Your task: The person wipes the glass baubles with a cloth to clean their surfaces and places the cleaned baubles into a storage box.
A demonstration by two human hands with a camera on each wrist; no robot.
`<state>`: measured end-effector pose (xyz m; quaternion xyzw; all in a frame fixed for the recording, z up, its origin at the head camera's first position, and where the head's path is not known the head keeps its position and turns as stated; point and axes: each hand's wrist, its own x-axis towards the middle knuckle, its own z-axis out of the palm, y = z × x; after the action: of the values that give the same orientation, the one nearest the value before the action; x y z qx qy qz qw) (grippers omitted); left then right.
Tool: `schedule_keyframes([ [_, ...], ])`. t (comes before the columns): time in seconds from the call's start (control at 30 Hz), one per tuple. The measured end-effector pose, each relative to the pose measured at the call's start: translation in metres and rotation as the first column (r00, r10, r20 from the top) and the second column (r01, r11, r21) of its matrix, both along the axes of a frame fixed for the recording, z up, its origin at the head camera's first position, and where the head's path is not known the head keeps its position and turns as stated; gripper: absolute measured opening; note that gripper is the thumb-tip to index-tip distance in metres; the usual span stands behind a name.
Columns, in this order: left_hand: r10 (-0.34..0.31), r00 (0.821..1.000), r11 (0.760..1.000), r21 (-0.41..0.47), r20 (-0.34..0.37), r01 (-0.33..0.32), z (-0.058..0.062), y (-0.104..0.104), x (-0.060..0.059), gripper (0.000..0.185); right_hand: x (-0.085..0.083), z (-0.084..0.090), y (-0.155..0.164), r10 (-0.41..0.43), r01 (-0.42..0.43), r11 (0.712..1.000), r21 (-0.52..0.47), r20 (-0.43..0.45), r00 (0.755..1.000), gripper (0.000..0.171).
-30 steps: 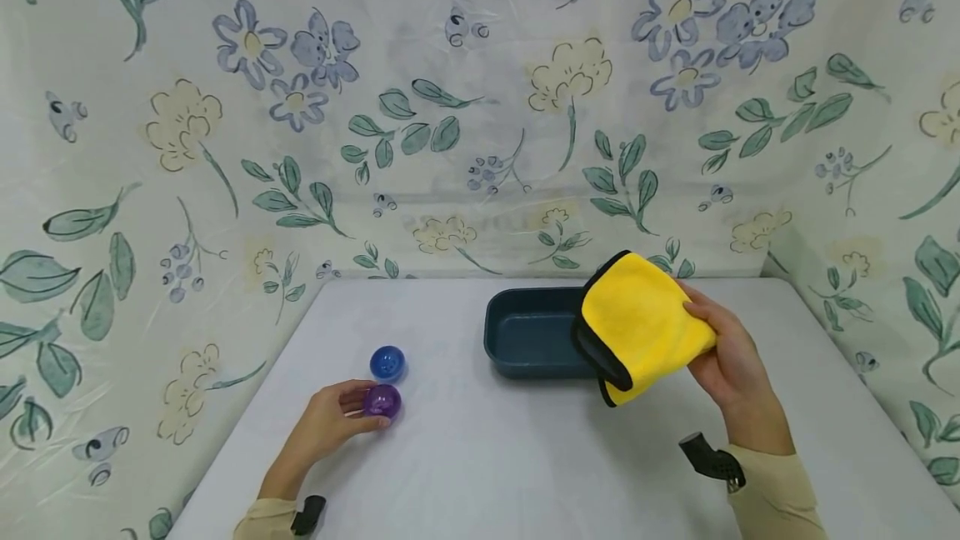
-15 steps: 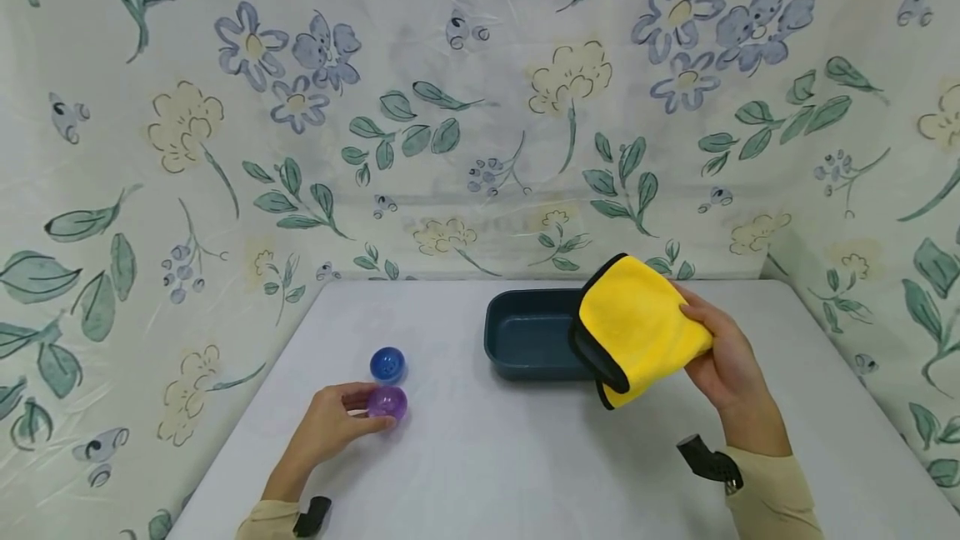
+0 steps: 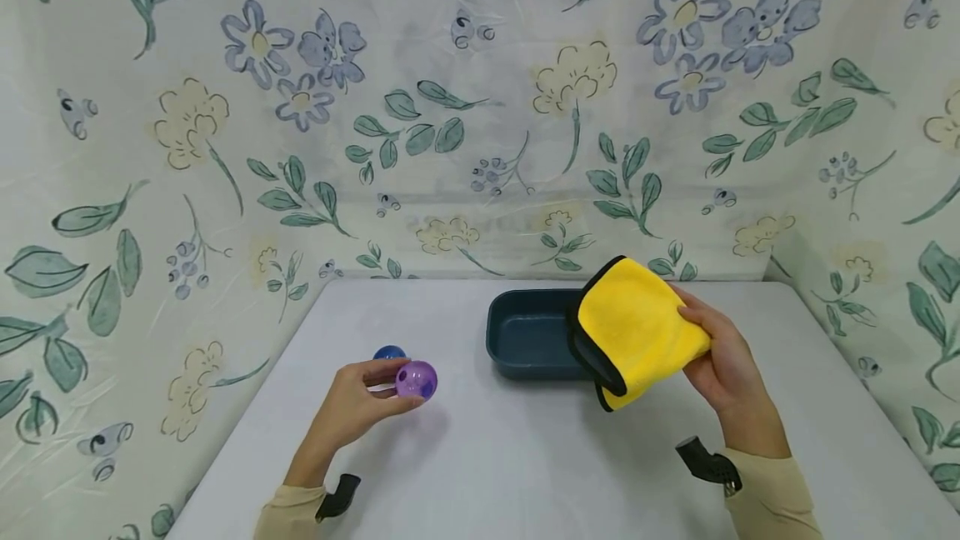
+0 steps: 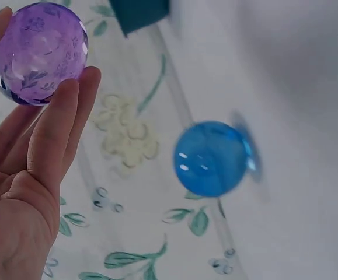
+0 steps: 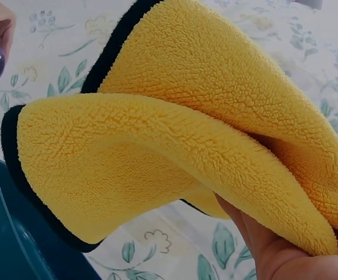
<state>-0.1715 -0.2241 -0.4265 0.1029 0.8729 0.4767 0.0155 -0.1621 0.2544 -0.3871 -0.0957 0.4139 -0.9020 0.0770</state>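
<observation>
My left hand (image 3: 362, 401) pinches a clear purple ball (image 3: 417, 379) between thumb and fingertips, raised over the white table. The left wrist view shows the purple ball (image 4: 39, 52) as see-through and glossy. Just behind that hand sits a clear blue ball (image 3: 390, 352), partly hidden by it in the head view and whole in the left wrist view. My right hand (image 3: 723, 357) grips a folded yellow towel (image 3: 641, 323) with black edging by its right side. The towel's fleecy folds (image 5: 157, 151) hang from the fingers and overlap the right part of a dark teal tray.
The dark teal tray (image 3: 525, 344) stands at the back middle of the white table (image 3: 487, 465). Behind the table hangs a floral sheet (image 3: 442, 107), which also covers both sides. Dark wrist mounts (image 3: 339, 497) sit on both sleeves.
My left hand has lifted the purple ball off the table and moved it right and away from me, now overlapping the blue ball. The right hand and towel have barely moved.
</observation>
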Motion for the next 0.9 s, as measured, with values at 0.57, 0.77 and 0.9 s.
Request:
schedule_keyframes([
  [0.57,-0.066,0.992,0.989,0.123,-0.109,0.079,0.026,0.051,-0.02,0.058,0.001,-0.001,-0.002,0.005,-0.004,1.0,0.029,-0.016,1.0,0.035],
  [0.77,-0.101,0.988,0.979,0.166,-0.119,0.12,0.035,0.066,-0.022,0.057,0.0,-0.002,-0.004,0.021,-0.019,0.997,0.069,-0.037,0.999,0.035],
  [0.9,-0.118,0.985,0.971,0.191,-0.128,0.142,0.039,0.076,-0.024,0.057,-0.001,-0.003,-0.006,0.018,-0.014,0.993,0.118,-0.032,0.999,0.041],
])
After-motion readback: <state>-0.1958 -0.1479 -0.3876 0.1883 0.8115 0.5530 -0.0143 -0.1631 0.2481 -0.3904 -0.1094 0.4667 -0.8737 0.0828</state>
